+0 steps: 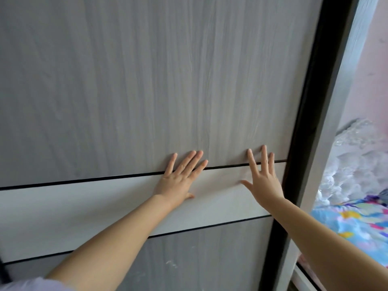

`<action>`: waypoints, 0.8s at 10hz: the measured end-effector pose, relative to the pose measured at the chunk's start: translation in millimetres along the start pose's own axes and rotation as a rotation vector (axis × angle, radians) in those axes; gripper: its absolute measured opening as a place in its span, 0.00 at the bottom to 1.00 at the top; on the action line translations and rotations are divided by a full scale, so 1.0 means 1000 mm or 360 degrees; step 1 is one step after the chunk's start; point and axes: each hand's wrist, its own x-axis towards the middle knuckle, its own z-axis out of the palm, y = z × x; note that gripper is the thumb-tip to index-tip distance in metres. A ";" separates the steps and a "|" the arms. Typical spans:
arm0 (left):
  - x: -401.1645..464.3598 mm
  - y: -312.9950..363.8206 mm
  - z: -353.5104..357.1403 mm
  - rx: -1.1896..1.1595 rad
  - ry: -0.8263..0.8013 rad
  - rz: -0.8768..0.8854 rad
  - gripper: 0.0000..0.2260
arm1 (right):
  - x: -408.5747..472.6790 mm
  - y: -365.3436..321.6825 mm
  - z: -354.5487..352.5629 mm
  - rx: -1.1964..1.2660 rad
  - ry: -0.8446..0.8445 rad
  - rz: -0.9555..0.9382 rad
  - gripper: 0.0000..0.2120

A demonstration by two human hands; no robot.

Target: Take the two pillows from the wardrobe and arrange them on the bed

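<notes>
Grey-wood wardrobe door [147, 80] bears two flat hands, left hand [178, 181] and right hand [265, 181].

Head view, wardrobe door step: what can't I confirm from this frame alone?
- Pillows: not identifiable; the door covers most of the wardrobe, both hands, left and right, flat on it.
- Opening at right: only a strip past the black frame shows clear plastic wrap and colourful printed fabric, cut off by the picture edge.
- Bed: out of view.
- Door's sliding direction: one frame cannot show it.

A bedroom: sliding wardrobe door [147, 80] (grey woodgrain), colourful bedding [357, 221].
</notes>
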 end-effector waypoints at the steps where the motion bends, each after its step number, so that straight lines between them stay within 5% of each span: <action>1: 0.014 0.015 0.000 -0.0067 -0.0064 -0.0017 0.57 | 0.004 0.020 -0.001 0.0001 0.0005 0.0008 0.48; 5: 0.041 0.044 0.004 -0.0150 -0.0273 -0.0010 0.55 | 0.009 0.058 0.001 -0.0062 0.0044 0.0063 0.45; 7: 0.037 0.048 -0.010 -0.0260 -0.0066 0.0058 0.47 | 0.007 0.049 -0.032 -0.0014 -0.0257 0.0157 0.44; 8: -0.024 0.082 -0.010 -0.0437 0.0066 0.0186 0.41 | 0.016 0.062 -0.085 0.0039 -0.0715 0.0052 0.36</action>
